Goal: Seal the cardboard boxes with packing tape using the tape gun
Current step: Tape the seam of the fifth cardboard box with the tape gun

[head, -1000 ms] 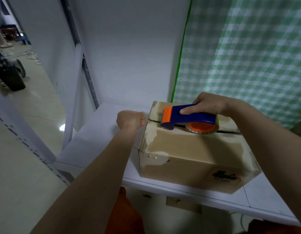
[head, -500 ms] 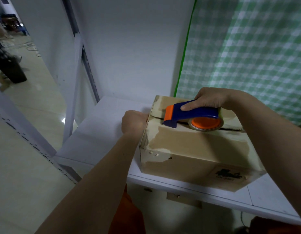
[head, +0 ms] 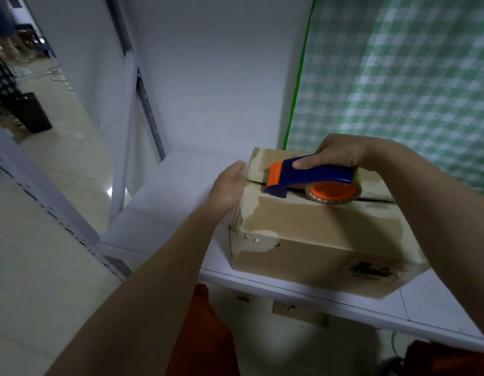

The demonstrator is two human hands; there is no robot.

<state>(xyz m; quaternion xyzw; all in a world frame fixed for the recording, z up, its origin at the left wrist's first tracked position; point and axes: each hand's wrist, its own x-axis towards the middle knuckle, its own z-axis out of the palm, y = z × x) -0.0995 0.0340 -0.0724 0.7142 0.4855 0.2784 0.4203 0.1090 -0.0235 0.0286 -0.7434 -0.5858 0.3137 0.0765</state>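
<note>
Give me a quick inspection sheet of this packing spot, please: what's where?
Surface: white table, box near its front edge.
Job's things: cardboard box, top seam open; blue and orange tape gun resting on the seam.
Clutter: nothing seen on the table.
Hands: right hand grips the tape gun; left hand, blurred, lies flat against the box's left end.
Cables: loose cords on the far floor.
Surroundings: white wall, green checked curtain, black bin on the floor.

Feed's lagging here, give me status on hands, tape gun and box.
Right hand grips tape gun on box top seam. Left hand, blurred, at box's left end. Nothing blocking.
</note>
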